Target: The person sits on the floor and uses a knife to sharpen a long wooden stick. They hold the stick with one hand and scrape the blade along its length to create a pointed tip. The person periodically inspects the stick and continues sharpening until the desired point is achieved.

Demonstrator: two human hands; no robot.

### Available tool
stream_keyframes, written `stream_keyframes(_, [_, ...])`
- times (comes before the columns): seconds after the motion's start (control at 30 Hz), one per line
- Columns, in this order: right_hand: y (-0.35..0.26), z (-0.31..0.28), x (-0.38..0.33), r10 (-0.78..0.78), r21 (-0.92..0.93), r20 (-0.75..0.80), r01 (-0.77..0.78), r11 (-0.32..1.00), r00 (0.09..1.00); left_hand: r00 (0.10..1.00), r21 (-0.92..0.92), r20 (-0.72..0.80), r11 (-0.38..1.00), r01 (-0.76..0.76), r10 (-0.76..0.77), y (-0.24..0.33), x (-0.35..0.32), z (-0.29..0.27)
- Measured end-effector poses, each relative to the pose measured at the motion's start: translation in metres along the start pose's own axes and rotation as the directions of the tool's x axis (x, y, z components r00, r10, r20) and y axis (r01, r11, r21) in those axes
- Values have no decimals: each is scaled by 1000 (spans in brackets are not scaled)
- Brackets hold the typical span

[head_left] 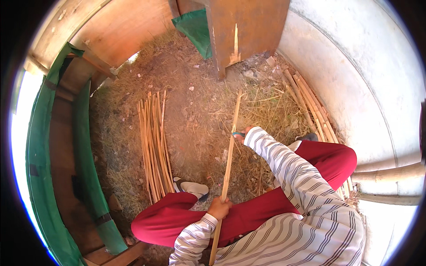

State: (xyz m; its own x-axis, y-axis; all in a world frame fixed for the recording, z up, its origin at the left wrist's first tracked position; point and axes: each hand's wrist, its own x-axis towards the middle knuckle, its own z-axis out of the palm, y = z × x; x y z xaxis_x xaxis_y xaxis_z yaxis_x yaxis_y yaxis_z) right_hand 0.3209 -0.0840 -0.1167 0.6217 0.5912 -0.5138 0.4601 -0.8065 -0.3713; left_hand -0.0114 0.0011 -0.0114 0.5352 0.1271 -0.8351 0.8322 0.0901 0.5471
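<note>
My left hand (219, 208) grips the lower part of a long thin bamboo strip (230, 155) that slants up and away over my knees. My right hand (242, 133) is shut on a small tool with a green handle (237, 134) pressed against the strip about halfway up; the blade is hidden. I sit on the ground in red trousers (328, 160) and a striped shirt. A bundle of split bamboo strips (154, 142) lies on the ground to my left. More strips (310, 106) lie along the pale curved wall on my right.
Dry grass and shavings cover the dirt floor (195, 106). A brown wooden post or panel (244, 31) with a splintered spot stands ahead, green tarp (195, 29) beside it. A green-edged wooden frame (84, 146) curves along the left. My shoe (193, 187) rests near the bundle.
</note>
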Motion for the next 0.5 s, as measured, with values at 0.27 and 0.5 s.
stream_keyframes(0.27, [2,1,12,36,89,19,-37,995,999,999,-7,7,999,43,-43,-7,6,-1])
stream_keyframes(0.5, [-1,2,22,69,103,71,-76,992,995,1000,-37,12,999,18,-17,-9,6,-3])
